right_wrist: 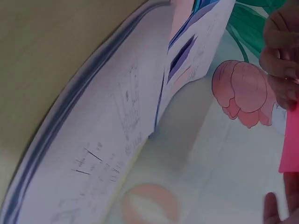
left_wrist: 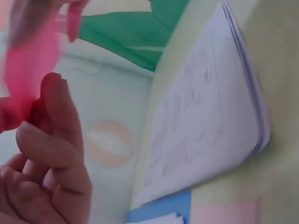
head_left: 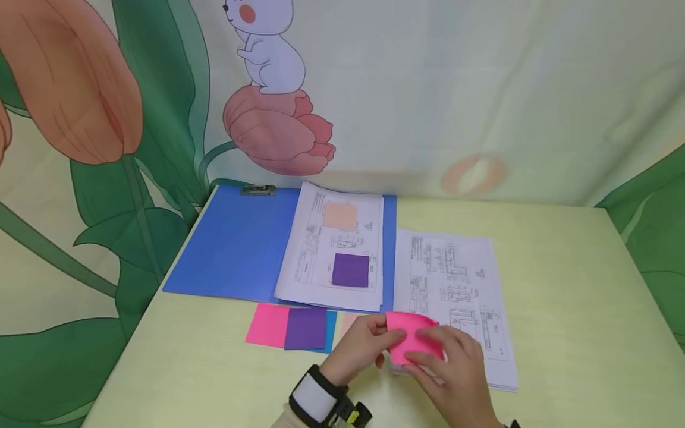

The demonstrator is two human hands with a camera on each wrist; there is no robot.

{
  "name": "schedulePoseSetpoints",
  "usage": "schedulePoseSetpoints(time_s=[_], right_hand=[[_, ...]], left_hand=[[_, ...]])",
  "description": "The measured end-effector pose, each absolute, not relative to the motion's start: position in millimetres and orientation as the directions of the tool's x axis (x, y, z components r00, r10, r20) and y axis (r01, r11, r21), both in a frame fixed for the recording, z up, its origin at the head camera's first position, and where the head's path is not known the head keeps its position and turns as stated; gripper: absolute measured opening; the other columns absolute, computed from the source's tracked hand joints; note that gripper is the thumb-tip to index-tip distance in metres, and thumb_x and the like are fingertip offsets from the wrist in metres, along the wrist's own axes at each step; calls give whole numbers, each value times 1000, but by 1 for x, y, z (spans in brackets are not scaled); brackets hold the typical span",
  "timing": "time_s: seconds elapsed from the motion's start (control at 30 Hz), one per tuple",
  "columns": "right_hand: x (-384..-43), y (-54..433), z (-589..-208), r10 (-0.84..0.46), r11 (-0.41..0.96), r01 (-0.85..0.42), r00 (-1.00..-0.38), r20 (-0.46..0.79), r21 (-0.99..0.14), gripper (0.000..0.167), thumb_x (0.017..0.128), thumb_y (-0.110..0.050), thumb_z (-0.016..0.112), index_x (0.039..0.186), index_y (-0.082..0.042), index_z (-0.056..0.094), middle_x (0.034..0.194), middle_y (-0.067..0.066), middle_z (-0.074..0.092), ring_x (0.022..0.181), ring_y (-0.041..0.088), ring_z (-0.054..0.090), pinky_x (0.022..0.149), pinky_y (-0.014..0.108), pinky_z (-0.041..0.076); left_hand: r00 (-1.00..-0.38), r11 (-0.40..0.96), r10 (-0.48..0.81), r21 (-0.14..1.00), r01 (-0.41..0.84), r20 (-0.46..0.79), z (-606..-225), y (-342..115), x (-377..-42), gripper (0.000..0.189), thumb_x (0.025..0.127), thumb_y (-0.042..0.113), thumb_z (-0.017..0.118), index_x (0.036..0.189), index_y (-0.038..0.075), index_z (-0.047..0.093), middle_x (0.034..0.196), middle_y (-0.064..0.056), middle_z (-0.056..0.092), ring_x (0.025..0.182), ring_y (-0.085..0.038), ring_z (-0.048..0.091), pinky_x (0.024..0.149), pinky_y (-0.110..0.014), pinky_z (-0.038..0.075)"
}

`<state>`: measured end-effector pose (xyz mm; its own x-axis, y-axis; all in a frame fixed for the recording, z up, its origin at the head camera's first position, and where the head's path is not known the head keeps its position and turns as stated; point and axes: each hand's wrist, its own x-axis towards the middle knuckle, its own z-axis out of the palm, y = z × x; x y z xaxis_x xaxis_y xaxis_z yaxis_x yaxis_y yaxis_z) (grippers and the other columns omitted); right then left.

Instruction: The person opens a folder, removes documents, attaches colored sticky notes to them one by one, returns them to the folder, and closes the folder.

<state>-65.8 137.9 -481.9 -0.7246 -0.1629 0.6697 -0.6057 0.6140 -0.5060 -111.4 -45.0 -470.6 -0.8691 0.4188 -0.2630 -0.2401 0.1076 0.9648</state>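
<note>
Both hands hold a bright pink square sticky note (head_left: 401, 336) over the near left corner of the loose drawing sheets (head_left: 460, 285). My left hand (head_left: 358, 348) pinches its left edge, thumb in front and fingers behind. From the right, my right hand (head_left: 460, 368) grips it, with fingers across its front and the thumb by the lower edge. A pale edge shows below the note. In the left wrist view the pink paper (left_wrist: 35, 60) is blurred above the curled left fingers (left_wrist: 56, 102). The right wrist view catches only part of the pink paper (right_wrist: 292, 140).
An open blue clipboard folder (head_left: 230, 244) lies at the back left. Its printed sheets (head_left: 310, 267) carry a peach note (head_left: 340, 216) and a purple note (head_left: 350, 270). In front lie pink (head_left: 266, 325), purple (head_left: 305, 329), blue (head_left: 330, 336) and pale pink (head_left: 348, 323) squares. A printed curtain hangs behind.
</note>
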Motion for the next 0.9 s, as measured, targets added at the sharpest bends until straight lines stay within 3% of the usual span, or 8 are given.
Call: schedulePoseSetpoints(time_s=[0.1,0.17,0.23,0.33,0.47,0.6,0.8,0.9], right_hand=[[-89,154,-481,-124,592,-346,-931,342,-728,81,69,-42,78,134,-8,42,131,12,40,116,29,39,90,49,34],[-112,167,-480,-76,567,-167,-986,150,-807,81,69,-31,82,134,-6,40,128,10,45,110,25,46,85,45,42],[-139,181,-478,-47,551,-61,-998,42,-832,55,76,-23,77,122,-5,53,111,8,58,93,23,55,76,37,46],[-183,204,-483,19,533,45,-999,-42,-845,26,85,-28,68,101,-7,68,90,5,67,77,17,57,63,30,48],[-235,226,-491,80,518,109,-994,-78,-848,33,89,-31,62,107,-3,66,96,12,65,81,21,56,64,31,47],[-261,231,-500,73,553,172,-985,-158,-815,32,92,-19,58,114,4,61,103,20,61,84,25,56,65,27,46],[-276,228,-524,137,572,299,-953,-270,-764,32,92,-19,58,112,6,62,106,21,61,90,27,52,68,29,42],[-282,226,-530,159,597,304,-952,-262,-743,30,90,-17,60,107,7,64,106,22,62,96,32,52,74,35,42]], left_hand=[[-895,213,387,966,-148,-223,-475,-34,-132,16,88,22,63,93,7,67,63,2,54,49,-14,44,45,-22,35],[-886,289,416,954,-84,-204,-480,-28,-149,15,88,23,64,87,9,66,61,3,55,52,-18,48,47,-21,36],[-867,340,455,940,-42,-203,-483,-21,-167,17,89,26,62,84,9,65,63,0,59,59,-25,54,49,-22,40],[-866,462,453,887,26,-211,-486,-9,-195,26,91,34,58,96,9,66,78,-3,66,73,-24,61,57,-24,45],[-907,745,395,627,227,-142,-496,7,-229,43,90,45,56,114,11,61,106,-4,63,97,-18,58,79,-29,47],[-901,869,432,283,406,-34,-518,27,-244,50,84,48,63,118,12,57,112,-3,58,106,-17,54,89,-27,43],[-888,894,448,87,441,-100,-540,46,-247,82,70,55,73,134,12,44,127,-4,50,116,-18,47,89,-27,46],[-894,908,419,54,416,-160,-539,49,-246,84,67,56,74,136,18,43,129,-3,48,117,-18,45,84,-29,48]])
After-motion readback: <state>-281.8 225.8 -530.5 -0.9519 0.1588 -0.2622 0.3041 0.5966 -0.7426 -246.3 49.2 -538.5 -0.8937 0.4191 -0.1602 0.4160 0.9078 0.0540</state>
